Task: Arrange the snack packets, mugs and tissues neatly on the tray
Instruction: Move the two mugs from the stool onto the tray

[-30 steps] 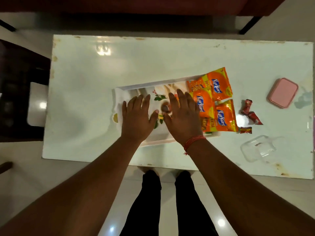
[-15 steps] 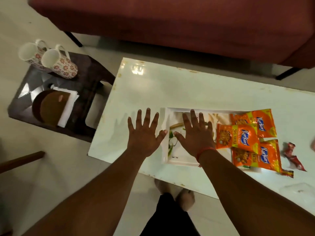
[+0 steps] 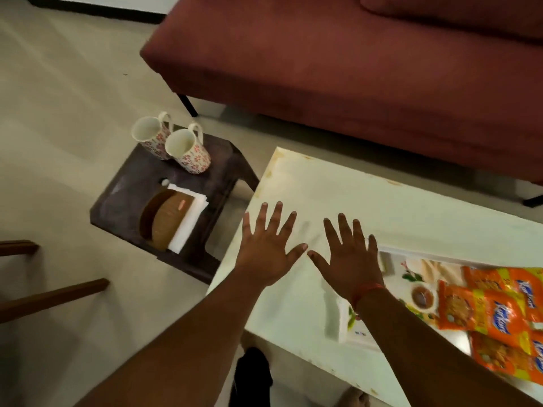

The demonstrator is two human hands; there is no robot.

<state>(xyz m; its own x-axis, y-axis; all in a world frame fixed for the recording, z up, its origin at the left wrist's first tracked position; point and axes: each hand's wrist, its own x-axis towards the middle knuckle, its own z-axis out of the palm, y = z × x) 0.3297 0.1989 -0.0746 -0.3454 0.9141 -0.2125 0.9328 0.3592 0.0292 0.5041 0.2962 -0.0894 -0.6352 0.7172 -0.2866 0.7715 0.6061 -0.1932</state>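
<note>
Fingers of left hand [image 3: 266,254] and right hand [image 3: 349,259] spread wide, empty, over white bench [image 3: 411,212]; maroon sofa [image 3: 323,69] beyond fingertips, beige floor [image 3: 58,113] leftward.

Both arms reach forward, the left hand [image 3: 266,254] and right hand [image 3: 351,258] palm-down, fingers [image 3: 274,218] spread, thumbs nearly touching.

Both your forearms are bare, with no sleeves reaching into view. Your left hand [image 3: 266,254] wears no ring, band or watch. Your right hand [image 3: 351,259] has a thin red thread [image 3: 368,290] tied round the wrist, wound in a few strands. Below, you wear dark black trousers [image 3: 252,377], and one bare foot [image 3: 352,398] shows at the bottom edge.
</note>
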